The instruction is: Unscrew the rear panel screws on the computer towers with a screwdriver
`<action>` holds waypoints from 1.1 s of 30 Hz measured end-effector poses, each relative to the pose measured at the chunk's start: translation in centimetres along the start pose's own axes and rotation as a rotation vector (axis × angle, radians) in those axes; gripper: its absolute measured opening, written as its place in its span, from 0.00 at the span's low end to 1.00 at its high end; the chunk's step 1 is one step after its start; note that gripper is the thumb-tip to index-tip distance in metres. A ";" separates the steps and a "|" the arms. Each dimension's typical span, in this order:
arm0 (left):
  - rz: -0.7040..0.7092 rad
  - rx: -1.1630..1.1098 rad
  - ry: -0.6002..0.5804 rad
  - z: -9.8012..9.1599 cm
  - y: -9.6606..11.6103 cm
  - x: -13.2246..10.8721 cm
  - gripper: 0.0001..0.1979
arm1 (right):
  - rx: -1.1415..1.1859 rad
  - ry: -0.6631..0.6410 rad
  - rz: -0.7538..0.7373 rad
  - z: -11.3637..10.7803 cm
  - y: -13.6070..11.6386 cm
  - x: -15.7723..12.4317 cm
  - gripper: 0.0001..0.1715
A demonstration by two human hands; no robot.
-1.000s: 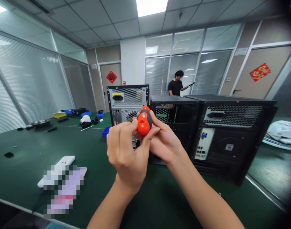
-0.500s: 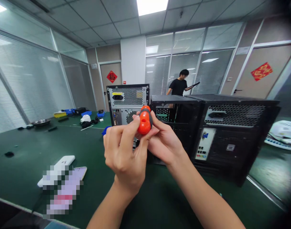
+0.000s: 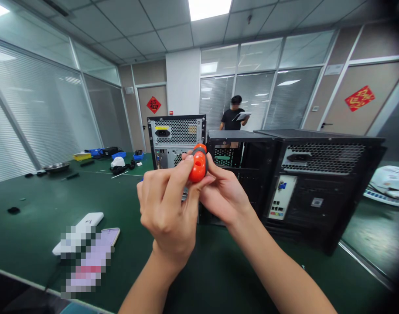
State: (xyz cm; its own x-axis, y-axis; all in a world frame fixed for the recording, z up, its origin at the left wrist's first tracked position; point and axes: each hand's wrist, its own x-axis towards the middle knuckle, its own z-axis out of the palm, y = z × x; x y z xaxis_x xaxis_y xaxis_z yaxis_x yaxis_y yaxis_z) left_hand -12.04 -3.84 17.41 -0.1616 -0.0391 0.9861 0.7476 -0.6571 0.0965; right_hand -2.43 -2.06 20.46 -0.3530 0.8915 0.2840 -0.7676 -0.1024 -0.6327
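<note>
An orange-and-black screwdriver (image 3: 199, 168) is seen end-on, its handle toward me and most of its shaft hidden. My left hand (image 3: 166, 203) is closed around the handle from the left, thumb and fingers pressed on it. From the right, my right hand (image 3: 223, 192) holds the same handle, fingers and thumb closed about it. Just beyond stands the silver back of a computer case (image 3: 178, 131) with a black frame; the screwdriver lies in line with its right edge. Whether the tip touches a screw there I cannot tell.
Two black computer cases (image 3: 240, 136) (image 3: 317, 183) stand to the right. A white power bank (image 3: 84, 224) and a purple phone (image 3: 107, 240) lie on the green table (image 3: 88, 192) at left. Blue trays (image 3: 118, 155), a metal bowl (image 3: 56, 167) and cables sit farther back. A person (image 3: 232, 118) stands behind.
Both hands and the screwdriver have shifted only slightly, the left hand a little leftward. The person behind has moved left and now holds the papers differently.
</note>
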 end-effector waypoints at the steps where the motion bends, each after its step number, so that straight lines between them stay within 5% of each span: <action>1: 0.003 0.002 -0.001 0.0 0.0 0.0 0.15 | 0.007 0.010 0.002 0.1 0.0 0.0 0.24; 11: 0.035 0.023 0.007 0.0 -0.3 0.1 0.15 | -0.022 -0.002 -0.025 -0.4 0.4 0.2 0.14; 33: 0.093 0.051 -0.035 -0.3 0.1 0.5 0.15 | -0.110 -0.061 -0.009 -0.7 -0.1 -0.8 0.15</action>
State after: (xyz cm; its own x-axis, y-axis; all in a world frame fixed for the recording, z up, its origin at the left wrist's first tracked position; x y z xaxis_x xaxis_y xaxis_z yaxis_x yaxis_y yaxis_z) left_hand -12.24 -4.17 17.87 -0.0676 -0.0710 0.9952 0.7900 -0.6130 0.0099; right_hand -1.67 -2.46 19.82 -0.3810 0.8632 0.3312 -0.7088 -0.0427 -0.7041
